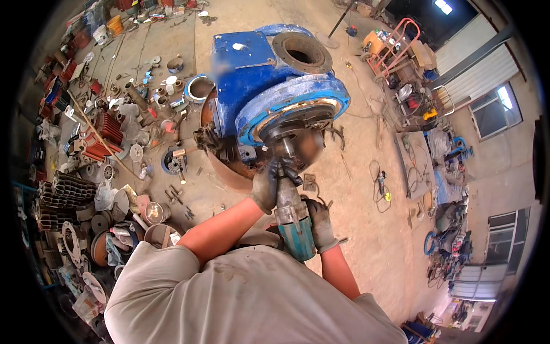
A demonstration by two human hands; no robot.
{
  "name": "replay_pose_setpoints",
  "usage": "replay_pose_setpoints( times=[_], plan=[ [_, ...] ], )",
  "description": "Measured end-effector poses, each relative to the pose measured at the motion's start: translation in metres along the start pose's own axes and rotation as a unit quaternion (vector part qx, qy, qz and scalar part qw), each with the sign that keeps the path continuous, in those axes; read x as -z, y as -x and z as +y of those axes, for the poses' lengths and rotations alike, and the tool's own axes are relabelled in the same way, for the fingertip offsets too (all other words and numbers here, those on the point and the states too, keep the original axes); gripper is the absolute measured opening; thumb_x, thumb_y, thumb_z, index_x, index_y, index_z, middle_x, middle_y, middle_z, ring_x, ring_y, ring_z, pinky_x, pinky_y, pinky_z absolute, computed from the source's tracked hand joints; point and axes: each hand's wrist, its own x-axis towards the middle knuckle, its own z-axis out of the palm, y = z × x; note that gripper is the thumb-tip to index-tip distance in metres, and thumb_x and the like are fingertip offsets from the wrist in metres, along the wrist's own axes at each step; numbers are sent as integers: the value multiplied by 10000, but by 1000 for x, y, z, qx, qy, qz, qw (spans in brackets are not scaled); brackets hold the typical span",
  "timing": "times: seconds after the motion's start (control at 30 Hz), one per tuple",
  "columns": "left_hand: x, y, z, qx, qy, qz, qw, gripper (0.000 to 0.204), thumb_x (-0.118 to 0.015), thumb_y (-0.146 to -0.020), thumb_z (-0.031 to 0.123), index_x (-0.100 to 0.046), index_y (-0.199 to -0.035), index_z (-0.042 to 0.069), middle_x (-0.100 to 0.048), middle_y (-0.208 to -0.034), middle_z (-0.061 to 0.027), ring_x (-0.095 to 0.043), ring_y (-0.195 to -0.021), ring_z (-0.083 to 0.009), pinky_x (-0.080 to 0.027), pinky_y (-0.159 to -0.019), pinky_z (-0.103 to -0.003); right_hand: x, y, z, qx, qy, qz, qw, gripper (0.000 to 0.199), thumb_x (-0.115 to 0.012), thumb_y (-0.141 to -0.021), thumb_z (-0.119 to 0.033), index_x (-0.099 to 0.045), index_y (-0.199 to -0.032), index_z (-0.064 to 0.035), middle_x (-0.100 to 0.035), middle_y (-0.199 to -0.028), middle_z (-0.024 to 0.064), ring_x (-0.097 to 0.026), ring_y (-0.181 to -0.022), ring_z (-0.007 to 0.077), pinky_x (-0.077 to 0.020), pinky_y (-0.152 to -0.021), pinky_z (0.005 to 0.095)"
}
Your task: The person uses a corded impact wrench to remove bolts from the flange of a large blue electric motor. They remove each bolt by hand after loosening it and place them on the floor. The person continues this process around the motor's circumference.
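Nearest, just beyond the shirt front, see the teal-and-grey power tool point(294, 225), held up off the floor point(361, 241) and pointed away toward the machine. At the right flank of the housing, find the gloved right hand point(322, 223), seemingly closed on the tool, with fingers largely out of sight. Farther along, find the gloved left hand point(268, 186), curled tight round the narrow metal nose. Judging by the thick body, likely heavy, stiff and hard to harm, perhaps slick where greasy. Best taken with one hand at the rear and the other supporting the neck, well back from the tip. Beyond, note the blue machine point(243, 69), above the right-hand edge of the rusty round base point(232, 175). Near its flange point(295, 117), cannot tell whether touching the tool's tip.
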Motion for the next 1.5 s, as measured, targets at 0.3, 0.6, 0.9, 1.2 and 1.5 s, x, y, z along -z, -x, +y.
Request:
replay_pose_setpoints(
  times=[0.3, 0.6, 0.9, 1.2, 1.5],
  plan=[
    [-12, -11, 9, 21, 13, 103, 994, 267, -413, -1148, 173, -611, -1150, -6, -645, -804, -120, -640, -697, -255, -604, -661, -417, -74, 31, 32, -194, -419, -28, 887, 528, -718, -935, -268, -562, -1379, -28, -680, -1268, 183, -671, -1178, 354, -552, -992, 470],
    [9, -32, 0, 26, -2, 136, 990, 248, -471, -1136, 223, -643, -1101, 48, -636, -800, -72, -598, -645, -179, -538, -586, -344, -31, 27, 13, -11, -112, 53, 992, 605, -757, -830, -236, -589, -1372, -26, -633, -1318, 213, -594, -1230, 424, -477, -1061, 503],
    [-13, -17, 9, 41, -3, 160, 986, 234, -467, -1128, 223, -643, -1111, 69, -617, -783, -52, -553, -584, -165, -502, -533, -333, -39, 42, 21, -33, -110, 51, 992, 570, -756, -829, -227, -620, -1345, -28, -656, -1305, 202, -602, -1217, 418, -495, -1047, 502],
    [22, -9, -14, 59, 8, 202, 977, 229, -466, -1113, 276, -616, -1133, 103, -560, -758, -32, -494, -608, -162, -439, -535, -336, -66, 63, 42, -170, -306, -25, 936, 579, -741, -852, -224, -613, -1381, -26, -660, -1331, 195, -620, -1208, 399, -514, -1033, 474],
    [89, -9, -42, 114, 76, 281, 950, 273, -494, -1092, 382, -650, -1093, 158, -503, -700, 4, -450, -581, -150, -417, -531, -330, -94, 65, 54, -289, -477, -94, 825, 477, -636, -981, -305, -621, -1374, -34, -691, -1263, 154, -668, -1138, 307, -554, -986, 421]
  ],
)
